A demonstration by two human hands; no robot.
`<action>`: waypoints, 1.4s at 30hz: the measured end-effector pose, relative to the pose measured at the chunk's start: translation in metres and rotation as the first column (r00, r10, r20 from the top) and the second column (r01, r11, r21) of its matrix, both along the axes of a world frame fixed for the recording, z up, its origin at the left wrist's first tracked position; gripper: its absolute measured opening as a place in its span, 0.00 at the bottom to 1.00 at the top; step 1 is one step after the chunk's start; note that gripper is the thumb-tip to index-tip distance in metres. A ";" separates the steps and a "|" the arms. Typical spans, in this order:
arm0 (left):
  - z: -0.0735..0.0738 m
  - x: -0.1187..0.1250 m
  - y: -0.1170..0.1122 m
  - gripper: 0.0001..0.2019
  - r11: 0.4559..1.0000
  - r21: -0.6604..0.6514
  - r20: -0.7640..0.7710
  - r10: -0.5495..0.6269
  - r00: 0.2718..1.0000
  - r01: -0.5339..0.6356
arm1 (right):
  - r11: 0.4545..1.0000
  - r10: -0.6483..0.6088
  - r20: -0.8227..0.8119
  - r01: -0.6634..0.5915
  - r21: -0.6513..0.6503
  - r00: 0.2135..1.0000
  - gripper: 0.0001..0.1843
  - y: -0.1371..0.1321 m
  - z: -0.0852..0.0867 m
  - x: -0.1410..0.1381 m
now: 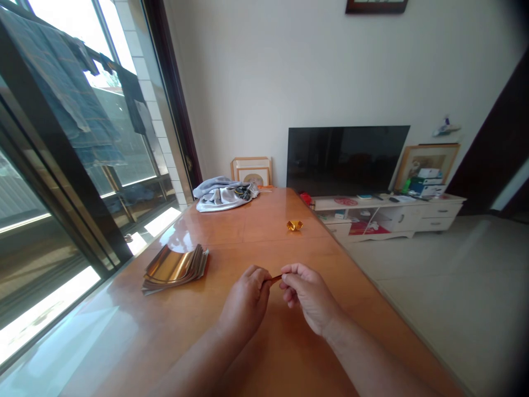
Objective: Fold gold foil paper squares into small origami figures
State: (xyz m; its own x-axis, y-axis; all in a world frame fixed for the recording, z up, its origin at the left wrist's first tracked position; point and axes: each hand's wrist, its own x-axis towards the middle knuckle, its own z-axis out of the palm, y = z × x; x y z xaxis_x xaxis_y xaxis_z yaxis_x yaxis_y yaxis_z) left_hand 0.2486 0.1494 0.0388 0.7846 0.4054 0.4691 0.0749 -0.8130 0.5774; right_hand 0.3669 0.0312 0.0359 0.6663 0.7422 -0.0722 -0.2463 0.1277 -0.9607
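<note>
Between my two hands stretches a narrow folded strip of gold foil paper (275, 279), a little above the wooden table. My left hand (248, 295) pinches one end, its fingers closed round it. The other end is held by my right hand (308, 292) between thumb and forefinger, the remaining fingers curled below. To the left lies a curved stack of gold foil paper sheets (176, 267). Farther off, right of the middle, sits a folded gold paper piece (295, 225). Most of the strip is hidden by my fingers.
The glossy wooden table (243, 237) runs away from me. A crumpled grey cloth (225, 194) and framed pictures (252, 172) are at its far end. Glass sliding doors stand left. A television (347, 160) rests on a white cabinet (438, 212) beyond the table's right edge.
</note>
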 end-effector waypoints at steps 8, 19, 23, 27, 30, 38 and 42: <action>0.003 -0.001 -0.002 0.11 0.995 0.103 -0.095 0.012 0.995 -0.002 | 1.000 0.019 -0.165 -0.017 0.013 0.986 0.11 0.000 -0.005 0.001; 0.004 -0.002 -0.005 0.14 0.971 0.236 -0.185 0.019 0.983 0.026 | 1.000 0.029 -0.280 -0.029 0.006 0.959 0.10 0.001 -0.006 0.003; 0.002 -0.001 -0.004 0.11 0.975 0.219 -0.082 -0.005 0.997 0.023 | 1.000 0.013 -0.254 -0.006 0.030 0.967 0.10 0.001 -0.005 0.001; 0.000 0.000 -0.005 0.10 0.983 0.180 0.026 -0.033 0.999 0.027 | 1.000 -0.006 -0.219 0.012 0.027 0.976 0.08 0.001 -0.002 -0.003; -0.002 0.001 -0.006 0.10 0.990 0.143 0.066 0.006 0.998 -0.015 | 0.999 -0.011 -0.187 0.019 0.039 0.982 0.07 0.003 -0.002 -0.006; -0.006 0.005 -0.006 0.12 0.990 0.134 0.101 0.035 0.994 -0.049 | 0.993 -0.049 -0.118 0.061 0.098 0.992 0.08 0.008 -0.007 -0.010; -0.008 0.006 -0.005 0.14 0.991 0.129 0.120 0.022 0.993 -0.037 | 0.992 -0.063 -0.110 0.074 0.097 0.992 0.11 0.009 -0.008 -0.010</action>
State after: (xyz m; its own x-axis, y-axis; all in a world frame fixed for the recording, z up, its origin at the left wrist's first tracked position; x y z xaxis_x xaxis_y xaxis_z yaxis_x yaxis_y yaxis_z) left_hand 0.2547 0.1443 0.0307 0.7091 0.3567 0.6082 0.0378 -0.8806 0.4724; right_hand 0.3568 0.0405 0.0282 0.7086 0.7019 -0.0722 -0.3334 0.2429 -0.9109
